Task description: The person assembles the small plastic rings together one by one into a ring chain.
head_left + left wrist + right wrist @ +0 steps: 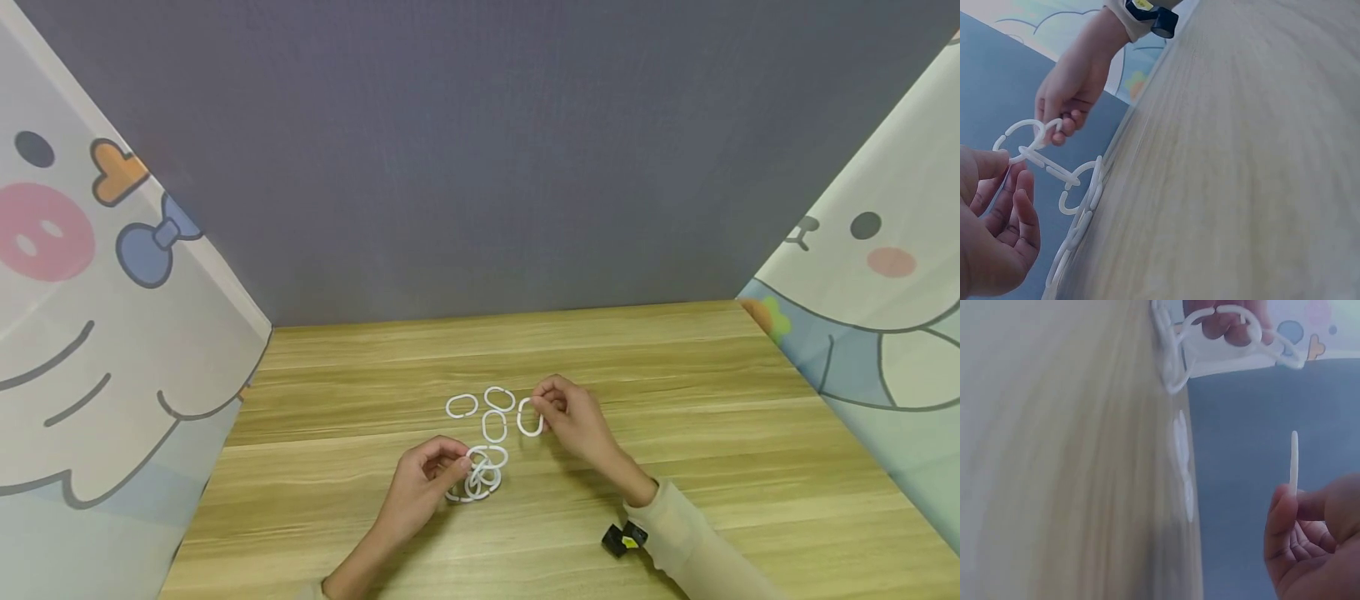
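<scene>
Between thumb and fingertips my left hand (422,485) pinches the top link of a chain of white plastic links (1047,164). In the left wrist view the chain slopes down from those fingers, its lower links lying heaped on the table. My right hand (577,421) pinches one separate white oval link (1294,459) by its side, raised over the table to the right of the chain. The head view shows a small gap in its ring. Beyond the chain lie three loose links, a left one (463,395), a far one (498,388) and a nearer one (484,427).
The wood-grain table (315,467) ends at a grey panel (495,167) behind. Cartoon-printed panels stand on the left (112,333) and right (855,292). A black device with a yellow mark (615,540) sits at the right sleeve's cuff.
</scene>
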A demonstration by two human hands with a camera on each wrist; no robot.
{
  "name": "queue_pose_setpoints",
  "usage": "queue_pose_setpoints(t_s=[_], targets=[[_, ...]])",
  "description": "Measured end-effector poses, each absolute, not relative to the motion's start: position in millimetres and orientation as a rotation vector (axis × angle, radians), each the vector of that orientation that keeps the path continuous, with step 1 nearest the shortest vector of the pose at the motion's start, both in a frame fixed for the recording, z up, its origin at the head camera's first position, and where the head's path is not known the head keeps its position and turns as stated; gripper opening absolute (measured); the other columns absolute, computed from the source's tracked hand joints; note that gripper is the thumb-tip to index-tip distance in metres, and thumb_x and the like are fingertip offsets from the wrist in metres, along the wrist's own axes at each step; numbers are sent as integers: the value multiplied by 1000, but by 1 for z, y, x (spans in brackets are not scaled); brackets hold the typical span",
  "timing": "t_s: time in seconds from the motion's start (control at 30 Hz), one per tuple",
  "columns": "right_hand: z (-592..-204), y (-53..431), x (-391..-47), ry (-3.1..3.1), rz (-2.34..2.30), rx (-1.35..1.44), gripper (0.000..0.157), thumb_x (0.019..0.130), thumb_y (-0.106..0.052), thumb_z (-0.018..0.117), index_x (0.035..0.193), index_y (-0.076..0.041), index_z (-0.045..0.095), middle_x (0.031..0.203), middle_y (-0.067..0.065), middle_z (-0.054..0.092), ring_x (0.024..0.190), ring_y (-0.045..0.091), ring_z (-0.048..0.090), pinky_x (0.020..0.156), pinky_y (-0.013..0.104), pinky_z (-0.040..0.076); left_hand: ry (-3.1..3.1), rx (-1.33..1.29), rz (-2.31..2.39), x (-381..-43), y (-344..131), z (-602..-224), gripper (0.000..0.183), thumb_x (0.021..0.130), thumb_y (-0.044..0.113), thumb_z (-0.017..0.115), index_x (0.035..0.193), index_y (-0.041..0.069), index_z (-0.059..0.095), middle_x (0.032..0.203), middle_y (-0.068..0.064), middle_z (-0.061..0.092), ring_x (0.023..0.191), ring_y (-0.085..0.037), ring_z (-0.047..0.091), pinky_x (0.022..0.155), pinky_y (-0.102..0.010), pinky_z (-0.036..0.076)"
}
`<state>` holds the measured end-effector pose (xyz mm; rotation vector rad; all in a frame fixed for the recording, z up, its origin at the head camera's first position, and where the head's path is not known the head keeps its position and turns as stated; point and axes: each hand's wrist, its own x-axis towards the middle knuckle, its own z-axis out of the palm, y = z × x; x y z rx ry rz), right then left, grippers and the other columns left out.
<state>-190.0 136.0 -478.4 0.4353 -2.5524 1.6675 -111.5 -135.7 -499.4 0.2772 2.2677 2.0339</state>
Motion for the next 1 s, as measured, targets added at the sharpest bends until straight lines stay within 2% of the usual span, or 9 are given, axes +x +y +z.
queue_pose_setpoints(t_s=[0.17, 0.33, 0.73, 1.0], targets=[[-470, 132, -183, -2508, 1739, 481, 5, 103, 8, 72, 105, 4, 71, 84, 19, 71, 57, 18, 62, 49, 24, 52, 2261, 293, 2046, -112, -136, -500, 18, 101, 3, 79, 112, -11, 74, 99, -15, 76, 87, -9, 70, 76, -20, 57], [-461, 127, -175, -2481, 1790, 545, 6, 103, 7, 74, 106, 8, 69, 83, 24, 69, 56, 27, 63, 49, 24, 52, 2257, 300, 2051, -112, -136, -500, 17, 101, 2, 78, 112, -11, 74, 99, -15, 76, 87, -9, 69, 76, -20, 57], [-457, 115, -160, -2498, 1826, 593, 5, 104, 5, 73, 102, 6, 69, 81, 22, 70, 57, 23, 64, 50, 22, 52, 2261, 303, 2051, -112, -136, -499, 13, 101, 3, 78, 111, -6, 76, 100, -14, 76, 88, -10, 69, 77, -21, 57], [-461, 111, -155, -2522, 1845, 619, 7, 105, 1, 74, 103, 6, 69, 82, 21, 70, 59, 24, 65, 52, 23, 54, 2254, 321, 2047, -112, -136, -499, 16, 102, 4, 78, 112, -8, 76, 101, -15, 76, 88, -10, 69, 76, -21, 57]])
